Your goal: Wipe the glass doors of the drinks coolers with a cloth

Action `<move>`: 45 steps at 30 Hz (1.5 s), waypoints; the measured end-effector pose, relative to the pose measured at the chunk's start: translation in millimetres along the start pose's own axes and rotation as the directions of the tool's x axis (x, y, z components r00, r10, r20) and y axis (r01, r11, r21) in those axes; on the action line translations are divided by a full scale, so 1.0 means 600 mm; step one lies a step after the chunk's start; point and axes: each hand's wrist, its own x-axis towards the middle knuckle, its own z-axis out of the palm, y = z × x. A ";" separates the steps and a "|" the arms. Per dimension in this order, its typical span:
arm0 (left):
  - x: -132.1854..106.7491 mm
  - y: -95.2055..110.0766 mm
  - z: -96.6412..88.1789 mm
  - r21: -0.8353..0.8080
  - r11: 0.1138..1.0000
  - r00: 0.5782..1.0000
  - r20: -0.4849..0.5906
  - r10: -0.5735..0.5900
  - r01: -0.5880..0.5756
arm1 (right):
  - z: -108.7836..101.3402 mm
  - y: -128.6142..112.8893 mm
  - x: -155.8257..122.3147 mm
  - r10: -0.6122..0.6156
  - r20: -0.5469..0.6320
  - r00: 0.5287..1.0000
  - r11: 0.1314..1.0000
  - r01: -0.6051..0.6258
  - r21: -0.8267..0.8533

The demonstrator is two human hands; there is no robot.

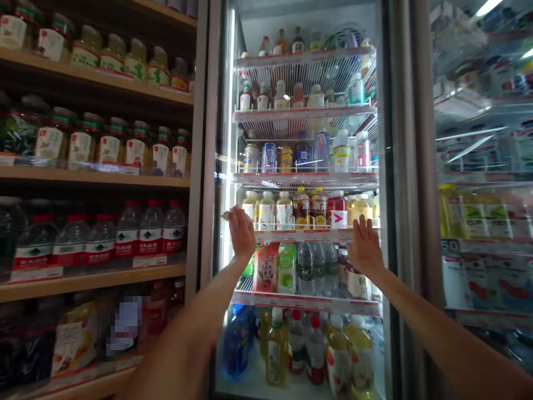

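My left hand (pixel 242 232) is up at the left side of a lit drinks fridge, in front of its glass door (pixel 266 184). A crumpled pale cloth (pixel 227 214) pokes out beside its fingers; the rest is hidden behind the hand. On the right, my right hand (pixel 365 244) lies flat toward the glass with its fingers stretched out and nothing visible in it. Between the hands, behind the glass, stand juice bottles (pixel 284 210) and dark tea bottles (pixel 318 208). A red drink pack (pixel 265 268) and a green drink pack (pixel 286 268) stand one shelf lower.
Wooden shelves (pixel 95 176) with jars and red-capped water bottles (pixel 132 229) run along the left. A metal door frame (pixel 410 166) edges the fridge on the right, with another glass-fronted fridge (pixel 483 244) beyond it. Large bottles (pixel 277 347) stand at the fridge bottom.
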 end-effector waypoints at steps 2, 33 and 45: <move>-0.016 0.043 0.016 -0.068 0.975 0.972 0.094 0.218 -0.212 | 0.001 0.003 -0.002 -0.013 -0.016 1.000 1.000 0.013 0.006; 0.099 0.106 0.061 -0.145 0.956 0.938 0.202 0.282 -0.256 | -0.039 -0.063 0.013 -0.134 -0.044 0.990 0.990 0.136 0.042; 0.163 0.136 0.084 -0.094 0.995 0.997 0.064 -0.037 0.043 | -0.049 0.027 -0.007 -0.049 -0.033 0.998 0.998 0.048 -0.044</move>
